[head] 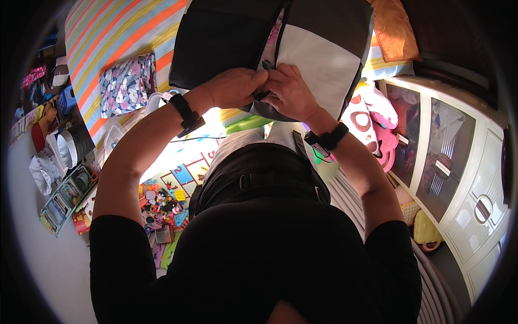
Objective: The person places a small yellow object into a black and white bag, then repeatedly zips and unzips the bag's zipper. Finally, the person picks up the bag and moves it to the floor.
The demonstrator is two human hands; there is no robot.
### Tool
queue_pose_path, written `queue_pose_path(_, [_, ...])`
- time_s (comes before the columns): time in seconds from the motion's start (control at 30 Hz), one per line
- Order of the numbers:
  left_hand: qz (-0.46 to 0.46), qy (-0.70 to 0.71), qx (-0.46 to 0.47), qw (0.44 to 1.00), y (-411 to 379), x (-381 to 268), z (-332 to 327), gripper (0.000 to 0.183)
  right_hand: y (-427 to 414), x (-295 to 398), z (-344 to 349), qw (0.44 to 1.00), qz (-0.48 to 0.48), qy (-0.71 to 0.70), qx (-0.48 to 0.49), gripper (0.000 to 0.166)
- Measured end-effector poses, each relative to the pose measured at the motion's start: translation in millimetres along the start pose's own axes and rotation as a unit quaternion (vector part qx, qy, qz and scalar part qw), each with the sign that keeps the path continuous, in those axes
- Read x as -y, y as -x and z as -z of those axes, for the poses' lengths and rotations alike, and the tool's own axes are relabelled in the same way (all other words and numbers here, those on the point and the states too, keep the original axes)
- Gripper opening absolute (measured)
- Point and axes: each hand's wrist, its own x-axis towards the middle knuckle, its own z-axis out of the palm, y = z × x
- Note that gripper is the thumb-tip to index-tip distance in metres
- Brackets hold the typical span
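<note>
A large storage bag with black, dark grey and white panels lies on the bed before me. Its top is parted along a narrow slit, and pink floral cloth shows inside. My left hand pinches the bag's edge at the near end of the slit. Close beside it, my right hand grips the same spot from the other side, fingers bent. A small dark piece shows between the fingertips; whether it is a zipper pull cannot be made out.
Folded floral fabric rests on the striped bedspread at left. Small toys cover part of the floor mat. A white cabinet with dark panels stands at right, near a pink plastic item. An orange cloth lies at the far right.
</note>
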Motion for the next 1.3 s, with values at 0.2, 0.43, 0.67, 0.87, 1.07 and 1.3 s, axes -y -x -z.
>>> queue_pose_path(0.2, [0.011,0.0,0.011,1.0,-1,-2,2,0.03,0,0,0,1.0,-0.001,-0.008,-0.004,0.017])
queue_pose_path(0.43, [0.009,0.002,0.008,1.0,-1,-2,0,0.025,1,-2,-2,1.0,0.0,-0.011,-0.015,0.019])
queue_pose_path(0.67, [0.054,0.022,0.033,0.998,-2,-4,-3,0.023,2,-4,-5,1.0,-0.003,-0.003,-0.03,0.019])
queue_pose_path(0.87, [0.082,0.05,0.077,0.992,-2,-9,12,0.036,-2,-2,7,1.0,0.007,-0.013,-0.002,0.023])
queue_pose_path(1.07, [0.032,0.084,0.06,0.994,-4,-3,11,0.043,-1,-4,9,0.999,0.009,-0.032,-0.002,0.025])
queue_pose_path(1.3, [0.026,0.08,0.041,0.996,-1,-4,3,0.05,1,-1,4,0.998,0.024,-0.034,-0.047,0.024])
